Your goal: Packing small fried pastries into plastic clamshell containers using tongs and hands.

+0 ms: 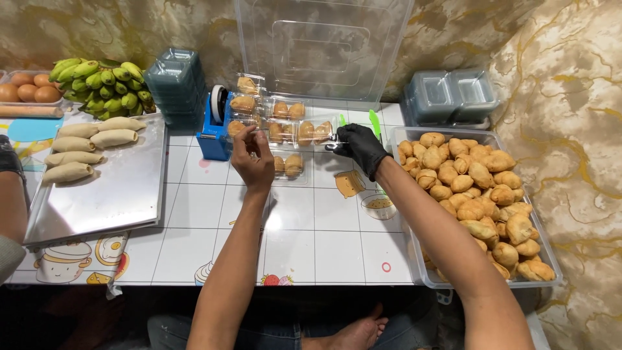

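While both hands are working at the far middle of the table, I am watching a clear plastic clamshell box filled with golden pastries, lying on the white tiled tabletop among other filled clear boxes. My right hand, wearing a black glove, is gripping that box at its right end, fingers curled and pinching the edge. My left hand, bare, is hovering just beside the box's left end, fingers bent inward with the tips drawn together; I cannot tell whether they are pinching anything. Another filled box is sitting just in front, between the two hands.

Just left of the boxes, a blue tape dispenser is standing. Behind them, a large clear plastic lid is leaning against the patterned wall. To the right, a clear bin is holding a heap of fried pastries, touching my right forearm. Stacks of empty grey-tinted boxes are sitting beyond the bin, and another stack is standing at the left rear. Farther left, a metal tray is carrying pale dough rolls, with green bananas and brown eggs behind it. Another person's arm is showing at the left edge.
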